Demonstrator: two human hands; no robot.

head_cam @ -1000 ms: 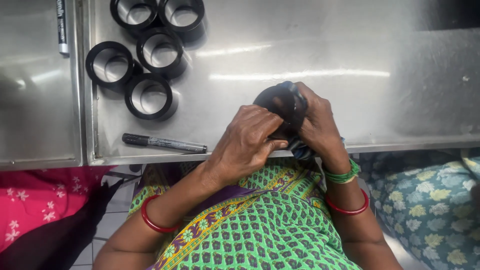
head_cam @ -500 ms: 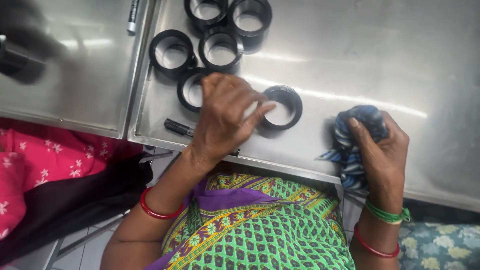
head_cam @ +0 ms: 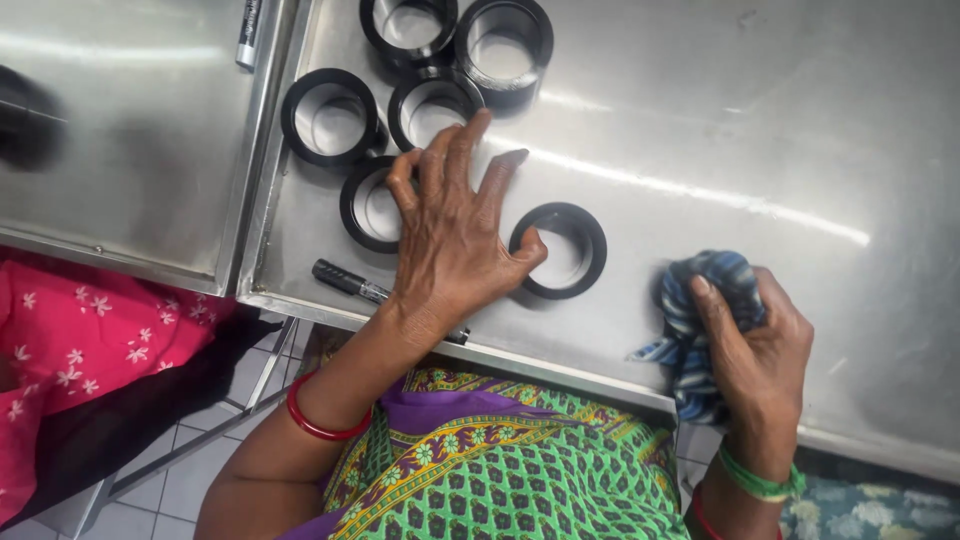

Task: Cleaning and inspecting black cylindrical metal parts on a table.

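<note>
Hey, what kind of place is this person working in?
Probably a small workshop or factory bench. A steel table holds a batch of identical black rings, a marker lies at its edge, and the right hand grips a blue cloth while the left hand rests among the rings.

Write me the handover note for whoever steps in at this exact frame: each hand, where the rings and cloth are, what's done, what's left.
Left hand: open, fingers spread over the steel table, thumb at the rim of the lone black ring.
Right hand: gripping the bunched blue cloth at the table's front edge.
Five more black rings cluster at upper left; a black marker lies by the front edge.
Done or left: cannot tell which rings have been wiped.
</note>
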